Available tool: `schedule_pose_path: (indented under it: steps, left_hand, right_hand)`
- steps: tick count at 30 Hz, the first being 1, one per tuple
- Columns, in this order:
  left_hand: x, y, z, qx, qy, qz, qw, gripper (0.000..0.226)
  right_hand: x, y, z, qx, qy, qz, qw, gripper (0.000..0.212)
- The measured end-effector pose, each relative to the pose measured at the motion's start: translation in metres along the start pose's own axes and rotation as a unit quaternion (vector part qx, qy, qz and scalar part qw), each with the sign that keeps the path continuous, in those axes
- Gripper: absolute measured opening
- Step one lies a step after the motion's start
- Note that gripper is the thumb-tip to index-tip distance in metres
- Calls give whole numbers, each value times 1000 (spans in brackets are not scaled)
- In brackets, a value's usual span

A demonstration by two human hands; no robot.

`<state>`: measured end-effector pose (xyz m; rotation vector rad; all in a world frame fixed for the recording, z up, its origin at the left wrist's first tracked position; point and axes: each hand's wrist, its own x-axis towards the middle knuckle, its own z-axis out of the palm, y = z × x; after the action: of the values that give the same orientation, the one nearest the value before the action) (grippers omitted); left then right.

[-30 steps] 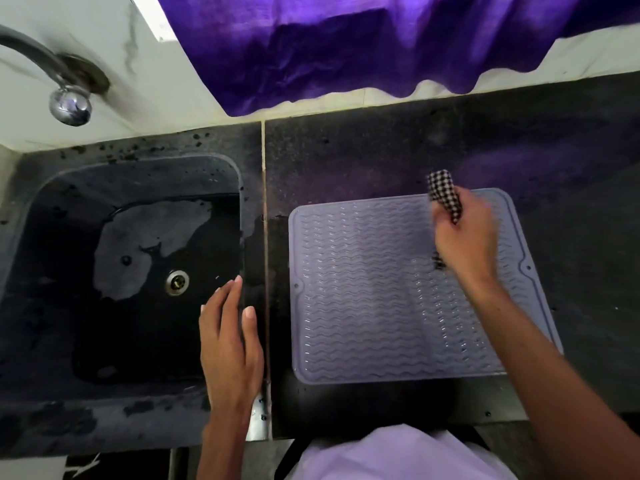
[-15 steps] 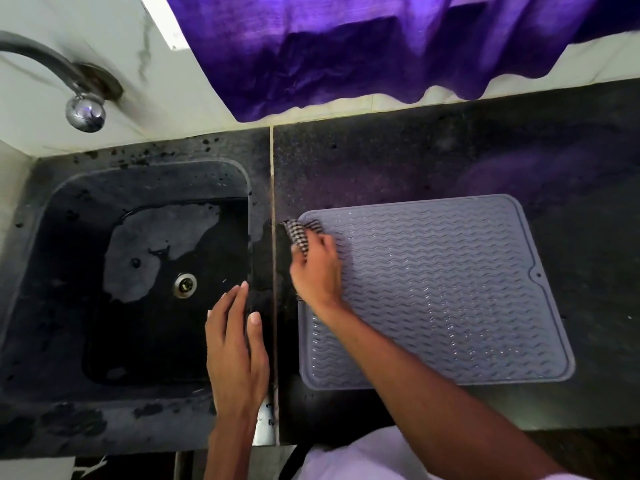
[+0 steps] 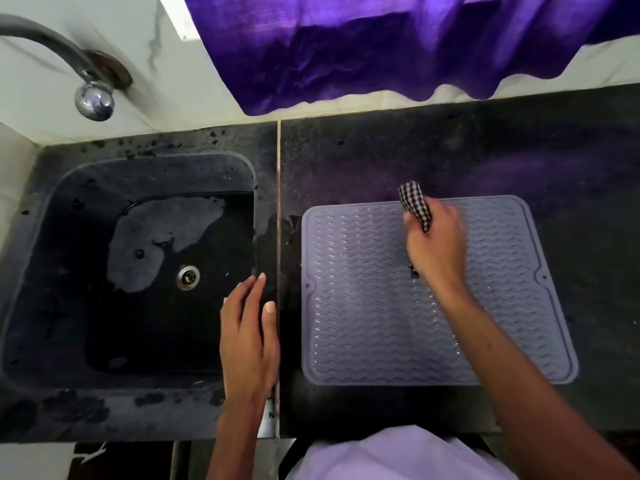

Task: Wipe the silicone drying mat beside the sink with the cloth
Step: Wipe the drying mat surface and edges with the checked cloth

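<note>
One step is in hand, the wipe: the right hand (image 3: 434, 244) grips a bunched checked cloth (image 3: 415, 206), fingers curled round it, at the 12 o'clock edge of the silicone drying mat (image 3: 363, 306). The mat, a grey rounded rectangle with wavy ribs, lies flat on the dark speckled worktop (image 3: 450, 157), at 3 o'clock from the sink (image 3: 62, 216). The left hand (image 3: 247, 337) rests, fingers straight and together, at the sink rim. Next, probably: strokes toward 6 o'clock under even pressure.

Checked black-white cloth (image 3: 415, 206), lilac wavy-ribbed mat (image 3: 363, 306).
</note>
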<state>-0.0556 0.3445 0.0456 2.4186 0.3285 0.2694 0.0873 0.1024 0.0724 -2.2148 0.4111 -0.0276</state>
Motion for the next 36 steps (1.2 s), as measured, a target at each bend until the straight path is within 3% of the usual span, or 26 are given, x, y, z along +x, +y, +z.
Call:
schedule_pose_path:
  steps: [3,7,12,16,20,22,28,32,36]
  left_hand:
    - [-4,-1,2,4,-3,5,1000,48]
    - [-9,-3,-2,2,25,9,1000,46]
    - [-7,-2,-11,9,62,0,998,47]
    - [-5,2,-20,-7,107,-3,994,47]
    - [-5,1,-24,-29,131,-10,991,47]
    - [-7,0,-22,-36,126,-17,991,47]
    - [-16,-1,-15,-45,91,-20,995,49]
    - [-24,-1,-17,-44,78,-17,996,49]
    - [-33,-4,-24,-42,77,-19,996,50]
  right_hand:
    - [-16,31,26,-80,11,-16,997,34]
    - [-53,18,80,-22,55,4,998,30]
    - [-91,-22,136,40,-60,-16,997,33]
    - [-101,-49,145,158,-211,-5,965,22]
    - [-99,-63,103,340,-232,49,910,21]
    - [-90,-61,69,370,-224,58,900,18]
    - [-30,-46,12,286,-136,42,948,25]
    - [17,-54,49,201,-129,1,971,52]
    - [25,-56,106,111,-171,-14,979,52]
